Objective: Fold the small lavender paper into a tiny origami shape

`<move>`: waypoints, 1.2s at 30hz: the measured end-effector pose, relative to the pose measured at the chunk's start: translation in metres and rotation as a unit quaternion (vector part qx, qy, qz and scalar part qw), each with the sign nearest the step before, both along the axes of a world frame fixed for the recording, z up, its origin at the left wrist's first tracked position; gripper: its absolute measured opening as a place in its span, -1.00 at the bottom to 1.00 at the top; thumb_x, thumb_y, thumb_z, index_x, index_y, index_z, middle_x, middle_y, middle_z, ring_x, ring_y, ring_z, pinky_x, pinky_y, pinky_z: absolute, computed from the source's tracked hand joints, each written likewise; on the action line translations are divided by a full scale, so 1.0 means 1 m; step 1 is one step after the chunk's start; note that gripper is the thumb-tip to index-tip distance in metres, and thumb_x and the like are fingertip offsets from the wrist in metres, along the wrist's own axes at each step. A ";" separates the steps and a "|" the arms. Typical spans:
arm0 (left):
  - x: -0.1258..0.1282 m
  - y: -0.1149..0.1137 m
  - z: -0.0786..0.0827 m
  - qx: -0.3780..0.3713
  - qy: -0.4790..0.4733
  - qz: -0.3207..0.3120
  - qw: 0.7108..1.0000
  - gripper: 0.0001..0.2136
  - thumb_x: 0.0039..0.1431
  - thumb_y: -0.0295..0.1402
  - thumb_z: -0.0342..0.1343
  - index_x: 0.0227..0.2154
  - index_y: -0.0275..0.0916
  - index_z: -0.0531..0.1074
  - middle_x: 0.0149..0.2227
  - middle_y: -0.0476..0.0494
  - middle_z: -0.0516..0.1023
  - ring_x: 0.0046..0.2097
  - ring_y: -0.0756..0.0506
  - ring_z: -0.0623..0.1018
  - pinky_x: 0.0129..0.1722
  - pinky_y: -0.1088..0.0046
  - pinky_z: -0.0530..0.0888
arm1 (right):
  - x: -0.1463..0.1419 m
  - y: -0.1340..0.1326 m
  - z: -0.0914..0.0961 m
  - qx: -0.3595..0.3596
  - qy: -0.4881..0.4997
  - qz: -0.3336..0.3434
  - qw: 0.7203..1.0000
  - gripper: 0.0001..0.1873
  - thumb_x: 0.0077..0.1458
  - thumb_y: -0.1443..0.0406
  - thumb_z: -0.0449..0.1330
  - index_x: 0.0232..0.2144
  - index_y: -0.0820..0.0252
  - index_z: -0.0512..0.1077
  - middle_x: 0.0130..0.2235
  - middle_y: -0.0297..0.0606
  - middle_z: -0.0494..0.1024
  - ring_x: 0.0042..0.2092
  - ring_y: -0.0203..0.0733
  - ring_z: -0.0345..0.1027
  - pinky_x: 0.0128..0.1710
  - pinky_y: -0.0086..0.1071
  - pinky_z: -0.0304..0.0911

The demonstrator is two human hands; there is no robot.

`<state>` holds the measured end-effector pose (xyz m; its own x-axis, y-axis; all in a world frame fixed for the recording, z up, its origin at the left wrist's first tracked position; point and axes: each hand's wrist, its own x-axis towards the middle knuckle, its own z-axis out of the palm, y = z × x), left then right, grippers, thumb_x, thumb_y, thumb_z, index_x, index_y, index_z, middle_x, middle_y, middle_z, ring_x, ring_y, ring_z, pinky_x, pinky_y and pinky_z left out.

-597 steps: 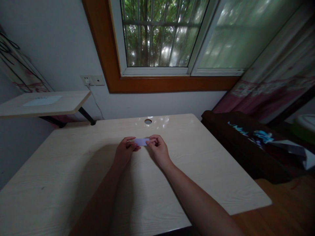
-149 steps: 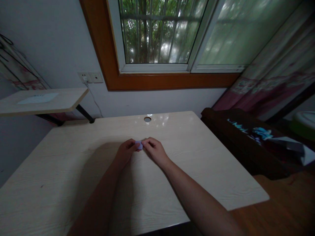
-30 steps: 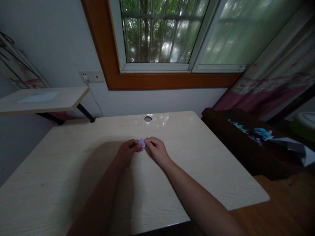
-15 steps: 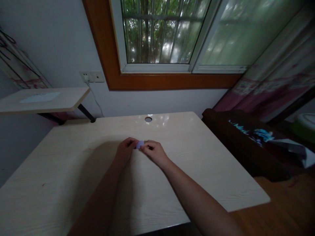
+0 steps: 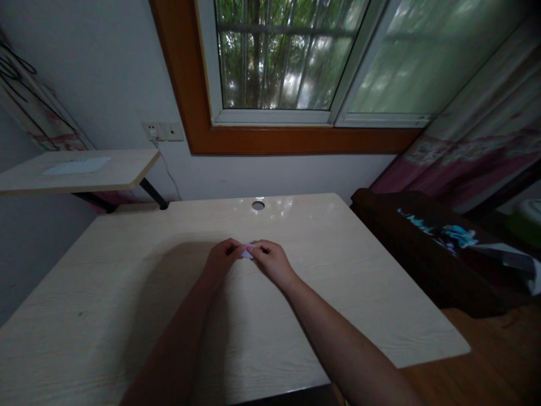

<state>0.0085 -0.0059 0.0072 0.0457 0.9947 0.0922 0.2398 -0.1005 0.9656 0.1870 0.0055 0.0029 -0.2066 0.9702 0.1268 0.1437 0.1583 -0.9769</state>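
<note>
A small folded piece of pale purple paper (image 5: pixel 247 252) lies between my fingertips over the middle of a light wooden table (image 5: pixel 127 293). My left hand (image 5: pixel 222 262) pinches its left side with curled fingers. From the right, my right hand (image 5: pixel 273 264) pinches the other end. Both hands rest close together on the tabletop, and most of the paper is hidden by the fingers.
A round cable hole (image 5: pixel 257 205) sits near the table's far edge. A raised side shelf (image 5: pixel 76 175) with a white sheet stands at the left. A dark wooden piece of furniture (image 5: pixel 422 254) with cluttered items is at the right. Behind is a window (image 5: pixel 274 56).
The paper has gone from a long strip to a small folded piece. Over the last second my fingers have closed over it, so less of it shows.
</note>
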 end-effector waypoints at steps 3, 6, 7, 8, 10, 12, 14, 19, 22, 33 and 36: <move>-0.001 0.001 -0.004 0.008 0.015 -0.031 0.999 -0.78 0.07 -0.17 0.20 -0.45 -0.24 0.51 -0.49 -0.02 0.56 -0.42 -0.03 0.51 -0.35 0.49 0.42 | 0.000 0.001 -0.001 -0.007 0.016 -0.015 1.000 -0.68 0.04 0.06 0.26 -0.45 0.23 0.57 -0.49 -0.30 0.52 -0.44 -0.25 0.30 -0.40 -0.40 0.20; -0.001 0.001 -0.006 0.001 0.011 -0.035 0.999 -0.78 0.07 -0.17 0.20 -0.45 -0.25 0.52 -0.49 -0.04 0.57 -0.40 -0.05 0.53 -0.33 0.48 0.44 | 0.000 0.002 -0.001 -0.008 0.019 -0.022 1.000 -0.68 0.04 0.07 0.27 -0.45 0.23 0.58 -0.48 -0.30 0.51 -0.43 -0.25 0.30 -0.40 -0.40 0.19; -0.002 0.001 -0.006 0.001 0.005 -0.029 1.000 -0.78 0.07 -0.17 0.20 -0.44 -0.24 0.52 -0.48 -0.05 0.58 -0.39 -0.05 0.53 -0.32 0.47 0.45 | 0.000 0.002 -0.001 -0.008 0.019 -0.020 1.000 -0.68 0.04 0.07 0.26 -0.44 0.23 0.57 -0.48 -0.30 0.52 -0.43 -0.25 0.30 -0.40 -0.41 0.19; -0.002 0.001 -0.005 0.002 0.000 -0.024 1.000 -0.78 0.07 -0.17 0.20 -0.43 -0.24 0.53 -0.48 -0.05 0.58 -0.38 -0.06 0.54 -0.30 0.46 0.46 | 0.000 0.002 -0.001 -0.008 0.020 -0.017 1.000 -0.68 0.05 0.07 0.26 -0.44 0.22 0.57 -0.47 -0.30 0.52 -0.43 -0.25 0.31 -0.40 -0.41 0.20; -0.002 0.001 -0.005 0.005 -0.015 -0.015 1.000 -0.79 0.08 -0.18 0.20 -0.41 -0.24 0.53 -0.46 -0.06 0.59 -0.37 -0.06 0.55 -0.28 0.44 0.47 | 0.000 0.002 -0.001 -0.004 0.020 -0.007 1.000 -0.69 0.06 0.08 0.25 -0.42 0.22 0.58 -0.45 -0.29 0.54 -0.41 -0.25 0.32 -0.38 -0.41 0.21; -0.001 0.002 -0.003 0.004 -0.034 -0.013 0.999 -0.79 0.08 -0.19 0.20 -0.41 -0.24 0.53 -0.44 -0.05 0.59 -0.35 -0.07 0.57 -0.25 0.42 0.49 | 0.000 0.002 -0.002 0.005 0.012 -0.002 1.000 -0.70 0.07 0.08 0.25 -0.41 0.21 0.58 -0.42 -0.28 0.56 -0.39 -0.23 0.34 -0.36 -0.40 0.23; 0.000 0.003 -0.002 0.000 -0.054 -0.009 0.998 -0.80 0.07 -0.19 0.20 -0.41 -0.24 0.52 -0.44 -0.05 0.60 -0.35 -0.07 0.57 -0.24 0.41 0.50 | 0.000 0.003 -0.004 0.013 0.002 -0.001 1.000 -0.70 0.07 0.07 0.25 -0.40 0.19 0.59 -0.41 -0.27 0.57 -0.38 -0.22 0.36 -0.34 -0.39 0.24; 0.001 0.004 0.000 0.007 -0.069 0.014 0.997 -0.79 0.02 -0.20 0.26 -0.35 -0.23 0.54 -0.41 -0.06 0.61 -0.33 -0.08 0.59 -0.23 0.40 0.52 | 0.000 0.004 -0.009 0.015 0.001 0.000 1.000 -0.65 0.10 0.03 0.23 -0.35 0.19 0.59 -0.39 -0.26 0.57 -0.36 -0.21 0.37 -0.35 -0.40 0.25; 0.000 0.006 -0.001 0.025 -0.064 0.017 0.997 -0.77 0.03 -0.23 0.27 -0.27 -0.22 0.55 -0.35 -0.08 0.63 -0.29 -0.08 0.61 -0.20 0.39 0.52 | 0.000 0.005 -0.009 0.018 0.006 0.002 1.000 -0.66 0.12 0.04 0.22 -0.35 0.18 0.59 -0.41 -0.27 0.56 -0.38 -0.22 0.36 -0.37 -0.41 0.23; -0.005 0.009 -0.006 0.083 -0.028 0.049 0.995 -0.76 0.03 -0.24 0.29 -0.23 -0.21 0.56 -0.32 -0.10 0.61 -0.28 -0.08 0.58 -0.21 0.41 0.51 | -0.001 0.004 -0.005 0.052 -0.028 0.024 0.998 -0.68 0.18 0.07 0.18 -0.33 0.15 0.60 -0.38 -0.27 0.55 -0.35 -0.22 0.37 -0.33 -0.41 0.23; -0.006 0.008 -0.002 0.114 0.006 0.038 0.993 -0.83 0.07 -0.23 0.26 -0.33 -0.21 0.57 -0.34 -0.10 0.59 -0.29 -0.07 0.57 -0.23 0.42 0.50 | -0.001 0.004 -0.003 0.070 -0.035 0.029 0.997 -0.71 0.20 0.10 0.17 -0.33 0.14 0.60 -0.40 -0.29 0.52 -0.36 -0.23 0.37 -0.32 -0.41 0.23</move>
